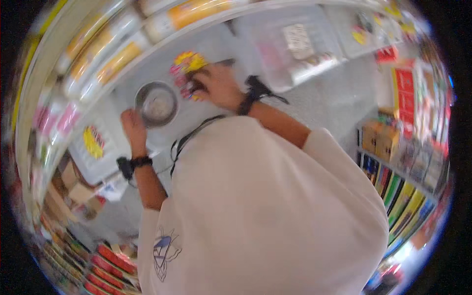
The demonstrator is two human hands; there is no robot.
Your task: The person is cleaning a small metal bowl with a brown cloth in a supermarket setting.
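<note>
A round metal bowl (156,104) with a pale heap inside lies before me. My left hand (133,127) is closed at its left rim, its thumb side against the metal; the fingertips are hidden. To the bowl's right, my right hand (220,85) is bent over a starburst price sign (190,62) in yellow and pink. Something dark shows by its fingers, but motion blur hides what it is and whether it is gripped. Below both hands is a greyish plastic surface (186,120). Each wrist wears a black strap with a small device.
Above the hands runs a shelf of packs in clear wrap with orange bands (118,62). A clear plastic bin (309,70) stands at right, and a pale lidded bin (99,171) at left. Book-like goods (402,206) fill a rack at right; cardboard boxes (79,193) sit lower left.
</note>
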